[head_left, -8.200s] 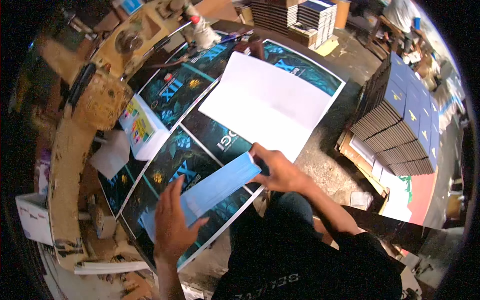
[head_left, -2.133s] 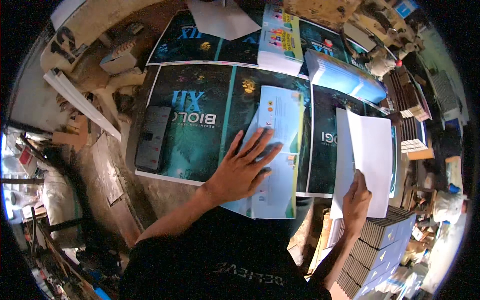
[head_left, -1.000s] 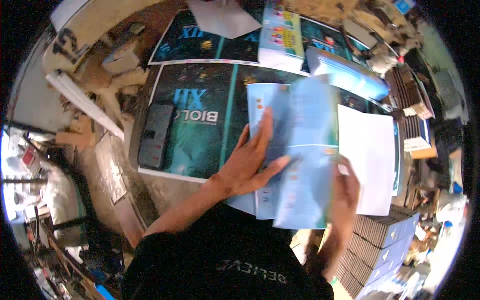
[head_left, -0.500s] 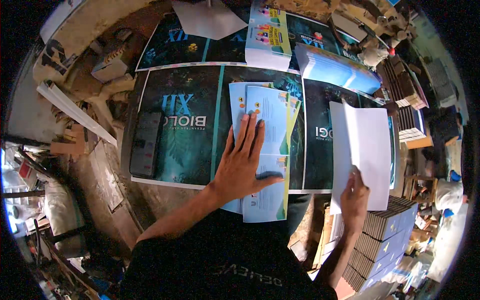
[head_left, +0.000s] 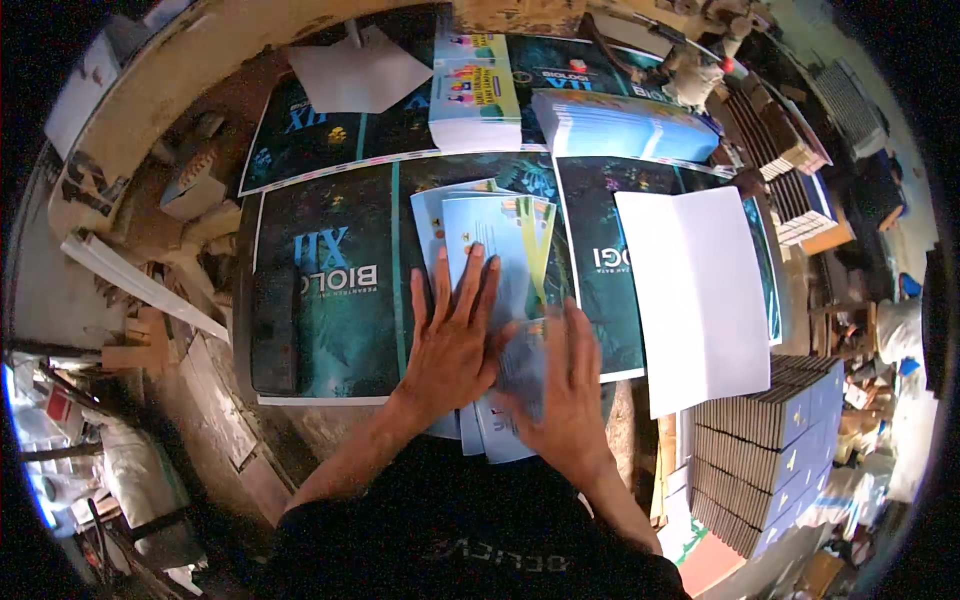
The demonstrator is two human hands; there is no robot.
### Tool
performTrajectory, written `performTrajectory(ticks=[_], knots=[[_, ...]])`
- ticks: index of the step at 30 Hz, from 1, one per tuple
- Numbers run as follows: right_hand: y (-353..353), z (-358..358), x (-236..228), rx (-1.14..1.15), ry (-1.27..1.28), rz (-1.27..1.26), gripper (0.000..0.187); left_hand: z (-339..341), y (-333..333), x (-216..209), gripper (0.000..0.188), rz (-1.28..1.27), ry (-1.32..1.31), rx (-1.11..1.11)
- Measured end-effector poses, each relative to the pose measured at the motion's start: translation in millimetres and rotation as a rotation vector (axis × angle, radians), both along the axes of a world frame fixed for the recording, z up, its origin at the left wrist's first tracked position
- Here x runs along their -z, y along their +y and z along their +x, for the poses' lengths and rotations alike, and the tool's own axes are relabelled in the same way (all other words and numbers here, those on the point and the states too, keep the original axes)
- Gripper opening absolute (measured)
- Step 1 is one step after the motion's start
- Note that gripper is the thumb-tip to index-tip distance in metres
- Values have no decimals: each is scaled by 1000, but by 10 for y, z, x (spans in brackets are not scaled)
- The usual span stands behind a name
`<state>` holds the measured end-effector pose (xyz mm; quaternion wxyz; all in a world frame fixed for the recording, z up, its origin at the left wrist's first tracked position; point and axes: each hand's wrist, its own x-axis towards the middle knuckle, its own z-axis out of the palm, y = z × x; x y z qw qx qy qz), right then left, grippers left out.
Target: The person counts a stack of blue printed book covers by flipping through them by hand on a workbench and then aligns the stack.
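My left hand [head_left: 447,350] lies flat with fingers spread on several light-blue printed sheets [head_left: 490,222], pressing them to the dark printed sheets under them. The blue sheets overlap, slightly fanned, and their lower ends hang toward me. My right hand [head_left: 568,400] is over their right edge, fingers stretched and thumb apart, somewhat blurred; nothing shows in its grip. To the right, a white sheet [head_left: 695,290] with a lengthwise crease lies by itself, touched by neither hand.
Large dark printed sheets [head_left: 345,330] cover the table. At its far side stand a stack of colourful covers [head_left: 476,132] and a fanned pile of blue prints [head_left: 625,128], near a white paper piece [head_left: 362,75]. A dark phone-like slab [head_left: 273,345] lies left. Bound books [head_left: 765,450] are piled right.
My right hand has let go of the white sheet, leaving it on the right, and moved left to the blue sheets. The left hand stays on them. The view has shifted a little.
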<state>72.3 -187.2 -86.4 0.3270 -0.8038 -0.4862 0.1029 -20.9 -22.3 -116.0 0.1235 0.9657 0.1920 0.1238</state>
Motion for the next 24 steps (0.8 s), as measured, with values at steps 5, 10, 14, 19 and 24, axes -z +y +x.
performTrajectory(ticks=[5,10,14,19,24], knots=[[-15,38,143,-240,-125,-160,95,-209,137,41,78,-285,-239,-149],[-45,59,109,-231,-107,-186,95,-1223,760,-183,122,-16,-50,-801],[-39,56,95,-243,-56,-166,95,-1810,919,49,113,147,293,-1110],[-48,50,101,-250,-81,-146,96,-1514,934,48,131,26,-101,-931],[-38,67,94,-249,-77,-171,97,-975,1156,-63,132,-109,-175,-807]])
